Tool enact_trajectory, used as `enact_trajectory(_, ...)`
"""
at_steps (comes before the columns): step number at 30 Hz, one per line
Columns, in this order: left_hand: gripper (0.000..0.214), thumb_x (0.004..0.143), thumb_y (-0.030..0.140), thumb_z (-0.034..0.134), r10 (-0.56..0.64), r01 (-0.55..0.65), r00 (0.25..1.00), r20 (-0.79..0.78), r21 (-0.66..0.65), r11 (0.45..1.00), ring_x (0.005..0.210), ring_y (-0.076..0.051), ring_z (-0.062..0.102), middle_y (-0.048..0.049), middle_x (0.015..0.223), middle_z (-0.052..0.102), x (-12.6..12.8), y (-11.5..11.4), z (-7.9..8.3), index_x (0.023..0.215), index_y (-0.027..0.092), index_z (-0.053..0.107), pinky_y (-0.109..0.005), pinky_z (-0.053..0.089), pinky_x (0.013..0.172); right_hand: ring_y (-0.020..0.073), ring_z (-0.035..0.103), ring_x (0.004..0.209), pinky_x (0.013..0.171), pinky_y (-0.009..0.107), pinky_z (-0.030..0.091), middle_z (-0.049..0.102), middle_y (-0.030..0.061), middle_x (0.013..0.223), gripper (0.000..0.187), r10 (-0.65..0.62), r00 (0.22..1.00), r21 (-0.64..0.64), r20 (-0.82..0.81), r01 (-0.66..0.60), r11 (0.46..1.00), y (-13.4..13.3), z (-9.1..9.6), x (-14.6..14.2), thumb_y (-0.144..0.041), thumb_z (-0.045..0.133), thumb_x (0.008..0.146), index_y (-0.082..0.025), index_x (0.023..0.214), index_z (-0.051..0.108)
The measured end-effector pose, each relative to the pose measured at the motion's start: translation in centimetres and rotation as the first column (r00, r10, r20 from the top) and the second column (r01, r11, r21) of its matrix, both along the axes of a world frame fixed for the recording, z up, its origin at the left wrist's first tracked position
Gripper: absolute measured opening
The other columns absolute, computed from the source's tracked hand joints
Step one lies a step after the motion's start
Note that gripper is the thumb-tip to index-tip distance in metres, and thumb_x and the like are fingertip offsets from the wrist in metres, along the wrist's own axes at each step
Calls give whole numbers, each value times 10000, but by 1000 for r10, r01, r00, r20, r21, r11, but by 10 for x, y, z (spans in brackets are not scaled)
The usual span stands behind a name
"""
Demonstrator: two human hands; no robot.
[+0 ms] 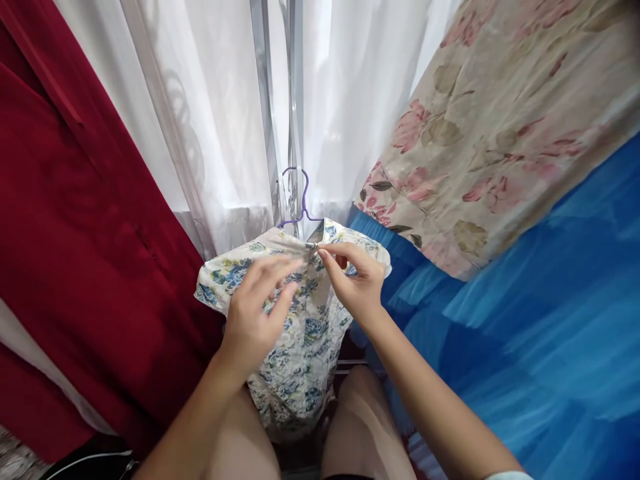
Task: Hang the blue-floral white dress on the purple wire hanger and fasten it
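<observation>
A short-sleeved floral blouse [315,327], white with blue and yellow-green flowers, hangs in front of me on a purple wire hanger [304,200]. At the front of its neckline my right hand [357,270] is closed in a pinch, thumb against fingertip. A small greyish bit shows at those fingertips, too small to name. My left hand [263,300] is over the left chest of the blouse, thumb and fingers apart and slightly blurred, with nothing visible in it. Part of the blouse front is hidden behind both hands.
White sheer curtains [220,120] with grey ribbons [295,87] hang behind the hanger. Dark red cloth [80,220] fills the left side. On the right are a beige cloth with pink flowers [480,153] and blue tulle-like fabric [540,320]. My bare legs [363,427] are below.
</observation>
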State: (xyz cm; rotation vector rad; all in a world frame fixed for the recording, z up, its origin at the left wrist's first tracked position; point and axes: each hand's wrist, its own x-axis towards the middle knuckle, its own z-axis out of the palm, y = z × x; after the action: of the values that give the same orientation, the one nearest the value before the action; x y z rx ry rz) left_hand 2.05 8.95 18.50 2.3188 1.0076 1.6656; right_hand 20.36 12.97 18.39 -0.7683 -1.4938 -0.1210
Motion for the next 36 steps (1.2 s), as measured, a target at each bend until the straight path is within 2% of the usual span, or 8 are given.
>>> enact_trajectory(3, 289, 969, 213, 531, -32, 31, 998, -56, -25, 999, 941, -168, 633, -71, 1201, 644, 15, 27, 24, 1226, 235, 662, -247, 518, 735, 156, 532, 615, 613, 315, 456, 670, 27, 774, 97, 21, 997, -17, 74, -20, 1000, -3, 8, -1, -236, 584, 944, -233, 923, 678)
enact_trajectory(6, 211, 979, 225, 517, -42, 41, 999, -15, -69, 997, 784, -147, 619, -37, 892, 654, 21, 39, 21, 1079, 187, 699, -238, 500, 693, 170, 584, 694, 658, 313, 473, 653, 35, 800, 109, 58, 980, 10, 192, -61, 998, -1, 3, -1, -171, 551, 946, -229, 957, 643)
enact_trajectory(10, 174, 967, 235, 546, -132, 145, 987, 95, -152, 978, 688, -121, 625, -28, 851, 642, 16, 35, 11, 1042, 177, 693, -229, 510, 659, 194, 662, 777, 686, 313, 524, 692, 62, 868, 229, 111, 934, 138, 341, -167, 976, 14, -16, 1, -79, 551, 912, -234, 1068, 614)
enact_trajectory(16, 106, 944, 262, 595, -145, 183, 965, 218, -162, 970, 625, -108, 603, -10, 769, 626, 21, 29, 13, 949, 177, 659, -212, 482, 601, 183, 653, 692, 617, 298, 529, 695, 47, 805, 336, 93, 970, 309, 226, -162, 937, 22, -30, -6, -27, 597, 867, -239, 1128, 613)
enact_trajectory(25, 97, 918, 268, 643, -121, 130, 890, 439, 9, 991, 649, -100, 542, 2, 744, 590, 32, 33, 25, 887, 179, 664, -207, 442, 588, 193, 640, 660, 595, 317, 509, 694, 44, 795, 365, 75, 988, 294, 131, -111, 949, 14, -45, -15, 2, 619, 835, -248, 1100, 632)
enact_trajectory(31, 74, 855, 212, 708, 12, -132, 699, 715, 113, 985, 777, -113, 603, -19, 825, 652, -30, 56, 28, 881, 149, 679, -211, 472, 722, 201, 653, 670, 598, 322, 506, 678, 33, 760, 356, 144, 986, 107, 90, -153, 982, -30, -85, -8, 20, 601, 832, -232, 1079, 648)
enact_trajectory(34, 87, 809, 189, 731, 73, -167, 511, 857, 16, 986, 794, -118, 610, -16, 848, 666, -78, 73, -2, 856, 146, 671, -222, 479, 761, 184, 627, 633, 580, 314, 491, 669, 27, 754, 325, 197, 980, -22, 38, -197, 980, -49, -106, -7, 26, 569, 844, -228, 1032, 648)
enact_trajectory(36, 103, 791, 194, 719, 139, -71, 286, 948, -123, 990, 797, -111, 613, 5, 842, 655, -100, 85, -33, 810, 157, 626, -224, 485, 784, 177, 625, 639, 598, 312, 494, 673, 24, 761, 289, 214, 977, -75, 17, -212, 974, -56, -118, -9, 13, 566, 858, -227, 997, 644)
